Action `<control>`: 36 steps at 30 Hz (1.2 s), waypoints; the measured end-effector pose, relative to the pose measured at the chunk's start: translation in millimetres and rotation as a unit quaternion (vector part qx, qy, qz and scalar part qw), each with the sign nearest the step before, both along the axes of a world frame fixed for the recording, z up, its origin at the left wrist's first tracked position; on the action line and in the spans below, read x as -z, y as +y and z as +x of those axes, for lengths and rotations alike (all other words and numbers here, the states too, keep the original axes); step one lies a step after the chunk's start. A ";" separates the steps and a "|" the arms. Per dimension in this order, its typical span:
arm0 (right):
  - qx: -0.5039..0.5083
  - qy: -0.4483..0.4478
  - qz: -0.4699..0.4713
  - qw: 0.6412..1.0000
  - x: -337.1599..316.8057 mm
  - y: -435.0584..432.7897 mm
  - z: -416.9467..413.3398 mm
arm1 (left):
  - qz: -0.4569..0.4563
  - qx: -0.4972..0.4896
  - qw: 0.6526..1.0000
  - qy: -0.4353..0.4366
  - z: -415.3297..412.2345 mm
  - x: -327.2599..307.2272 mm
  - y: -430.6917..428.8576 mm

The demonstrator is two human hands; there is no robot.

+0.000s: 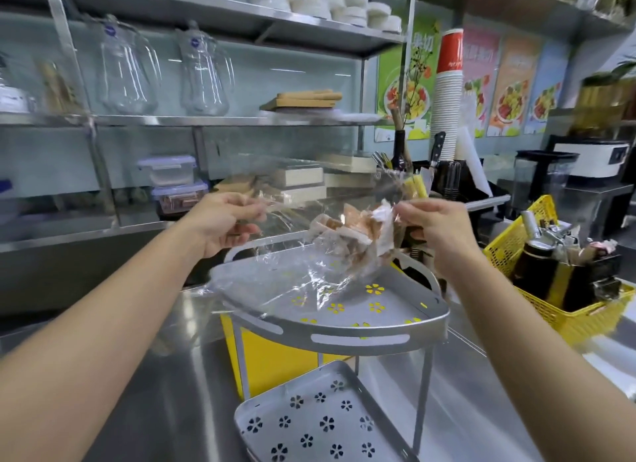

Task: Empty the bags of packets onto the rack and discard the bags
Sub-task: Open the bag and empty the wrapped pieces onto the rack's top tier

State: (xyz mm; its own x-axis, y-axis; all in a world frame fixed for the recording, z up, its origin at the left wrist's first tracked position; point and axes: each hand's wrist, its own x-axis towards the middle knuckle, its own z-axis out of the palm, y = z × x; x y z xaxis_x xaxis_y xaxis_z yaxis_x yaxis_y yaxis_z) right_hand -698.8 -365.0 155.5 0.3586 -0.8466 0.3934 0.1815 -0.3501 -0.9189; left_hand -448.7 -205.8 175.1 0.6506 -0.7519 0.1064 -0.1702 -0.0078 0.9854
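Note:
A clear plastic bag (pixel 292 265) hangs stretched between both hands, above the top shelf of a grey two-tier corner rack (pixel 361 337). Brown and white packets (pixel 354 231) bunch inside the bag near its right end. My left hand (pixel 223 220) pinches the bag's left edge. My right hand (pixel 433 224) grips the right end beside the packets. The bag's loose lower part drapes onto the top shelf, whose flower-shaped holes show yellow. The rack's lower shelf (pixel 316 423) holds nothing.
The rack stands on a steel counter (pixel 155 392), in front of a yellow box (pixel 275 358). A yellow basket (pixel 568 310) of bottles and tools sits to the right. Steel wall shelves (pixel 206 120) with glass jugs, containers and boards run behind. A cup stack (pixel 447 93) stands at the back.

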 end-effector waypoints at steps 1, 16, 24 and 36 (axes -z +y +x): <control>0.009 -0.004 -0.009 1.000 -10.3 -0.1 0.7 | -0.011 -0.009 1.000 -0.001 1.3 -5.8 -0.4; 0.007 -0.020 -0.121 0.992 -86.2 13.1 9.1 | -0.013 -0.006 1.000 -0.020 6.6 -52.9 10.0; -0.010 -0.103 -0.014 0.995 -60.0 9.9 20.7 | 0.009 0.032 0.999 -0.015 -3.1 -38.8 7.6; -0.022 0.071 0.001 0.997 0.0 6.0 3.1 | 0.085 0.033 0.996 -0.011 7.2 -4.1 16.1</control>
State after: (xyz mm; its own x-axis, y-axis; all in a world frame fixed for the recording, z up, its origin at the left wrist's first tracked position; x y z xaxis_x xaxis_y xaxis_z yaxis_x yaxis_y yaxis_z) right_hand -695.7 -359.0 155.5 0.4469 -0.8297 0.3345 0.0637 -0.3434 -0.9370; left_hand -441.5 -189.7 179.2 0.5977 -0.8016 -0.0134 -0.1967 -0.1628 0.9669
